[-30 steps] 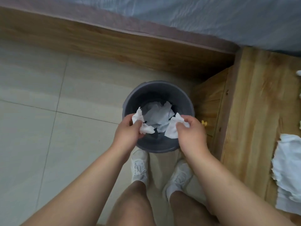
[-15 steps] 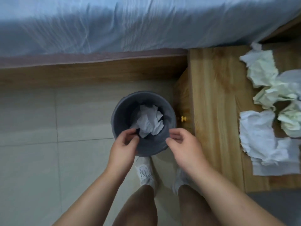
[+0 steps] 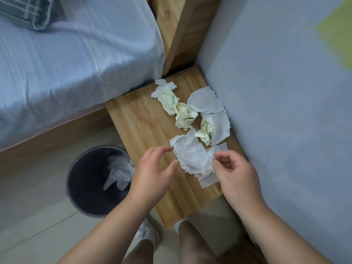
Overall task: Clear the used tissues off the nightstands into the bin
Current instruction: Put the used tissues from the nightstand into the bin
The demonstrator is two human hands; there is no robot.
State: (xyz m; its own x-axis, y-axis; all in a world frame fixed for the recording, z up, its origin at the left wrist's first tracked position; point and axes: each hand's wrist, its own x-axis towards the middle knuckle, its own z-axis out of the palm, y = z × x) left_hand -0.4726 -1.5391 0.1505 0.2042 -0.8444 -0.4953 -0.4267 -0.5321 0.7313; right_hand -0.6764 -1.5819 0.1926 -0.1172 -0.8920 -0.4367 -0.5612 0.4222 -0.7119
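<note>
Nightstand [image 3: 144,121]: crumpled tissues [image 3: 190,119] scattered on top; left hand [image 3: 152,174] and right hand [image 3: 236,176] poised above it, fingers spread, nothing grasped. Bin [image 3: 85,180] beside it, tissue inside.

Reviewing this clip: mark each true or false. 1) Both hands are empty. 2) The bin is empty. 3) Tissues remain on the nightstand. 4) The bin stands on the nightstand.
1) True: the left hand and right hand hover open on either side of a crumpled white tissue.
2) False: the round dark grey bin holds white tissue.
3) True: several lie on the light wooden nightstand.
4) False: it stands on the tiled floor beside it.
</note>
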